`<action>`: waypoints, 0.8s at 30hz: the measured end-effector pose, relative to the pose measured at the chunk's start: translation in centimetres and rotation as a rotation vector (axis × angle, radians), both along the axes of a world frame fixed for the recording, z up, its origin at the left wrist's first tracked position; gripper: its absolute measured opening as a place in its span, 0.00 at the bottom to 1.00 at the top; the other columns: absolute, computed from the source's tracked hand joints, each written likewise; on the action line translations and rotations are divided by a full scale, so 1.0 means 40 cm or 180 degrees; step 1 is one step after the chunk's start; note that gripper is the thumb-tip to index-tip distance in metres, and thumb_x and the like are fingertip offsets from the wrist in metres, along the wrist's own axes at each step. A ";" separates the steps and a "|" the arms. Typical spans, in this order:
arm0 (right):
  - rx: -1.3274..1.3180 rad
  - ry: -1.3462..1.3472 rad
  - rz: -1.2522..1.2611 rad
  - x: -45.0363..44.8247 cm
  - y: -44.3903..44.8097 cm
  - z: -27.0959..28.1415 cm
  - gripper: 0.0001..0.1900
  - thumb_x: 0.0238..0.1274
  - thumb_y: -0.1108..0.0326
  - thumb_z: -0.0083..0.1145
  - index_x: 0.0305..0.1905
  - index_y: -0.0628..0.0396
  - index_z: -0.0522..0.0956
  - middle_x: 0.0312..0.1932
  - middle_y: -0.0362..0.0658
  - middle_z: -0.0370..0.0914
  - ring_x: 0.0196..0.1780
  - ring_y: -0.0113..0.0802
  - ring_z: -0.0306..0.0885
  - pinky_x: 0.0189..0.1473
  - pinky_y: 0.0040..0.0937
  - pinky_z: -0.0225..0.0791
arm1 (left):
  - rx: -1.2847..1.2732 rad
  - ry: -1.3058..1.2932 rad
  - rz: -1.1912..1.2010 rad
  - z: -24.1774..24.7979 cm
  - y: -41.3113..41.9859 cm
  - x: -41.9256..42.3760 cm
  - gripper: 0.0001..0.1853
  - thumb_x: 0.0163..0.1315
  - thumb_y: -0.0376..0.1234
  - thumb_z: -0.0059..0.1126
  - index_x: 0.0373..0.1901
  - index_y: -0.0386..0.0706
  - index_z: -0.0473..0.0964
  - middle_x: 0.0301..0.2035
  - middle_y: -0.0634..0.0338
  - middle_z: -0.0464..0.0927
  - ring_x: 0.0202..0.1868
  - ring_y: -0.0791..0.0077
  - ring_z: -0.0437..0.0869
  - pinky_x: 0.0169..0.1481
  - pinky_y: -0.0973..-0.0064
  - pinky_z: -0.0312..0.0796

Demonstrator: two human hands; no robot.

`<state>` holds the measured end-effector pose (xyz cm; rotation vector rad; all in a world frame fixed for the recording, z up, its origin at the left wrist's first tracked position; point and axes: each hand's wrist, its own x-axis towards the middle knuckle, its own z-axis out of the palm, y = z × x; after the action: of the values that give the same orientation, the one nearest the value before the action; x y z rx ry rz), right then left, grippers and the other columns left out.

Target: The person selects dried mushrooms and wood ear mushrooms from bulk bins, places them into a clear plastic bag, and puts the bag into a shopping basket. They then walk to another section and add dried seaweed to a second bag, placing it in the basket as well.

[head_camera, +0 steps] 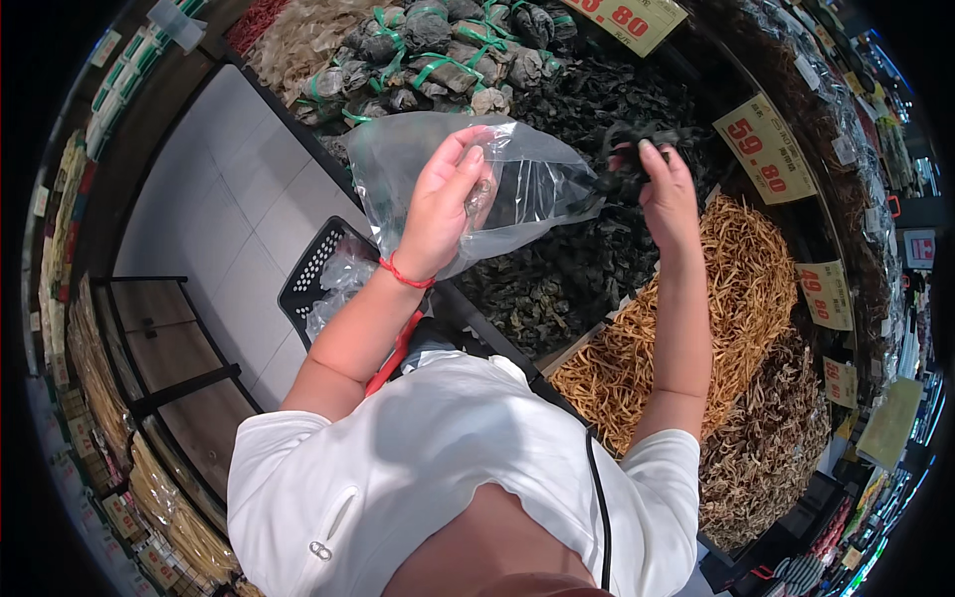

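My left hand (448, 198), with a red cord bracelet at its wrist, holds a clear plastic bag (403, 157) by its upper side. The bag's narrower end points right and reaches near my other hand. At the right, my right hand (664, 186) pinches some dark dried strips, seemingly seaweed or fungus, above a heap of the same dark dried food (567, 261). These strips are blurred, and some fingertips are hidden behind them. Both hands are raised over the display bin.
Bundles tied with green strips (448, 52) lie above. Orange-brown dried strips (739, 254) and brown dried pieces (768, 440) fill bins at right. Price cards (765, 149) line the far edge. A black basket (306, 276) with plastic bags (347, 269) stands on the tiled floor (246, 194).
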<state>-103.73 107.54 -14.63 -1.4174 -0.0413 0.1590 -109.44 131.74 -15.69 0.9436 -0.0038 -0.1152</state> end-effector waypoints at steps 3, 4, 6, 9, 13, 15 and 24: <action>0.0519 0.1032 0.0880 -0.034 0.088 -0.070 0.15 0.66 0.59 0.52 0.49 0.58 0.73 0.41 0.41 0.78 0.41 0.28 0.77 0.37 0.27 0.73 | 0.0058 -0.0132 0.0009 0.021 -0.018 -0.004 0.18 0.70 0.35 0.43 0.59 0.37 0.64 0.22 0.71 0.67 0.21 0.91 0.62 0.24 0.89 0.57; 0.0682 0.1353 0.1134 -0.032 0.110 -0.085 0.15 0.66 0.58 0.51 0.49 0.57 0.73 0.41 0.43 0.78 0.42 0.29 0.77 0.37 0.30 0.74 | 0.0068 -0.0146 0.0005 0.028 -0.023 -0.006 0.19 0.71 0.34 0.42 0.60 0.37 0.64 0.23 0.72 0.67 0.22 0.91 0.63 0.25 0.90 0.58; 0.0835 0.2043 0.1342 -0.035 0.147 -0.045 0.13 0.66 0.60 0.50 0.49 0.56 0.74 0.41 0.43 0.78 0.43 0.29 0.77 0.37 0.32 0.74 | 0.0012 -0.0196 -0.0322 0.013 -0.025 -0.013 0.19 0.71 0.34 0.42 0.60 0.36 0.64 0.24 0.72 0.68 0.24 0.91 0.64 0.29 0.90 0.59; 0.1131 0.2019 0.1414 0.009 0.158 -0.164 0.11 0.66 0.62 0.48 0.47 0.55 0.74 0.41 0.43 0.77 0.43 0.30 0.77 0.41 0.36 0.75 | 0.0127 -0.0002 -0.0380 0.009 -0.058 -0.030 0.20 0.71 0.35 0.41 0.61 0.35 0.64 0.25 0.72 0.70 0.23 0.91 0.66 0.26 0.90 0.59; 0.0154 0.2315 0.0147 -0.008 0.220 -0.069 0.10 0.68 0.63 0.44 0.45 0.56 0.72 0.41 0.42 0.74 0.44 0.33 0.75 0.55 0.45 0.69 | 0.0105 -0.0006 -0.0466 -0.035 -0.044 -0.038 0.17 0.71 0.35 0.41 0.56 0.36 0.67 0.25 0.71 0.71 0.24 0.91 0.68 0.27 0.90 0.61; 0.1603 0.2121 0.0765 0.019 0.192 -0.160 0.10 0.68 0.64 0.43 0.45 0.56 0.72 0.44 0.42 0.72 0.47 0.36 0.73 0.56 0.49 0.66 | -0.0015 -0.0060 -0.0444 -0.037 -0.051 -0.030 0.13 0.71 0.36 0.41 0.49 0.38 0.68 0.25 0.70 0.71 0.22 0.91 0.68 0.24 0.90 0.60; 0.0028 0.0599 0.1701 -0.056 0.029 0.000 0.21 0.64 0.66 0.53 0.58 0.63 0.69 0.55 0.46 0.73 0.62 0.34 0.67 0.57 0.38 0.66 | -0.0101 0.0319 -0.0065 0.005 -0.001 0.000 0.10 0.70 0.38 0.43 0.45 0.42 0.67 0.22 0.69 0.68 0.18 0.88 0.65 0.19 0.88 0.57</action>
<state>-105.97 108.71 -14.63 -1.3510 -0.2653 0.7309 -109.44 131.72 -15.47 0.9053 0.0770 -0.1808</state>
